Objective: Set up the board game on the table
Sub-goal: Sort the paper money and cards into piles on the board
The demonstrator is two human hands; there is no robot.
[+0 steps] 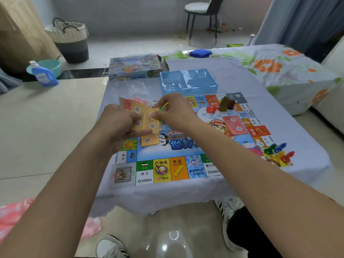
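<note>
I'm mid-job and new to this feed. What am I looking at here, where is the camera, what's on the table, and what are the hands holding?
There is no machine: one head-worn camera looks down at a person's bare arms. The left hand grips a stack of orange cards. The right hand pinches a green-yellow band at the stack. On the cloth-covered table lies the game board, with a pink card stack, dice, coloured pawns and small building pieces. Behind sit a blue plastic tray and the game box.
</note>
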